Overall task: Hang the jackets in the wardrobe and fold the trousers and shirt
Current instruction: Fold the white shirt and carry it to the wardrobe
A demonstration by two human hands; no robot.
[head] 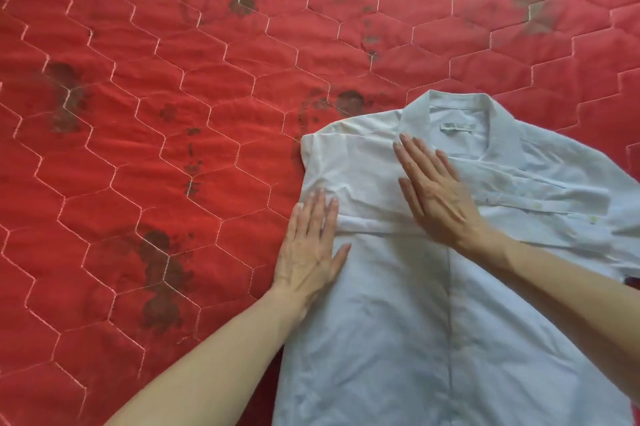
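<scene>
A pale blue-white shirt lies flat on the red quilted bed cover, collar at the top, its front facing up. One sleeve is folded across the chest toward the right. My left hand lies flat with straight fingers on the shirt's left edge, at the folded sleeve. My right hand presses flat on the chest just below the collar. No jackets or trousers are in view.
The red quilted cover with white hexagon stitching and dark flower prints fills the whole view to the left of and above the shirt.
</scene>
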